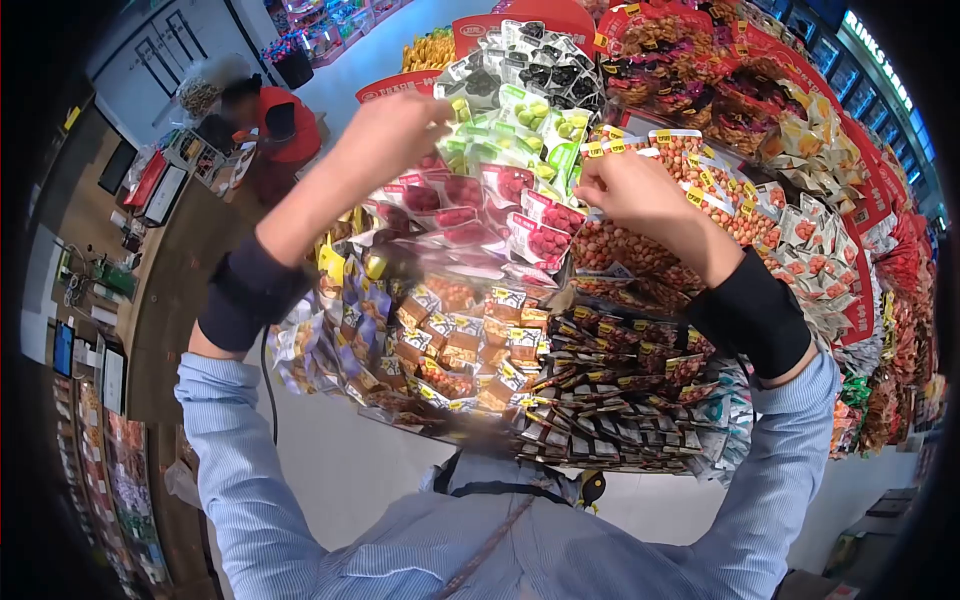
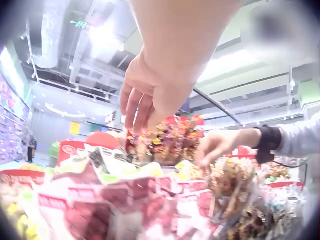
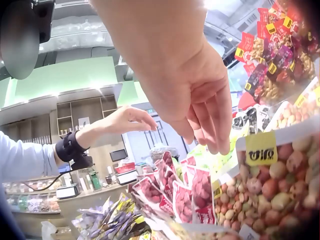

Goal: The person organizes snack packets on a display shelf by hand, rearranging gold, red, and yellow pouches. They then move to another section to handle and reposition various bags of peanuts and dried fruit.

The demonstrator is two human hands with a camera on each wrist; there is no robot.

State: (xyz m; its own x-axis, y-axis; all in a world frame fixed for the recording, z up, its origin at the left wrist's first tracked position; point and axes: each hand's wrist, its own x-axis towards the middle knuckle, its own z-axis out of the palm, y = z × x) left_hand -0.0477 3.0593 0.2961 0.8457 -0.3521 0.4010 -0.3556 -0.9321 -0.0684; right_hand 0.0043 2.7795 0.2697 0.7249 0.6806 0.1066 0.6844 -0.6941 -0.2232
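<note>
My left hand (image 1: 400,130) is raised over the left side of the snack display, its fingers bent loosely downward with nothing in them. Below it lie pink-and-white bags of dark red fruit (image 1: 460,192) and bags of green fruit (image 1: 528,108). Above the right part of the heap is my right hand (image 1: 635,185), near the clear bags of round brownish nuts (image 1: 675,150) with yellow labels. In the right wrist view its fingers (image 3: 216,122) hang relaxed and hold nothing, beside a nut bag (image 3: 280,175) and the red fruit bags (image 3: 192,195).
Bags of orange-brown snacks (image 1: 470,345) and dark packets (image 1: 610,385) fill the display's near side. Black-fruit bags (image 1: 535,65) lie at the back. To the left runs a wooden counter (image 1: 165,270) with screens, where a person in a red top (image 1: 285,135) is.
</note>
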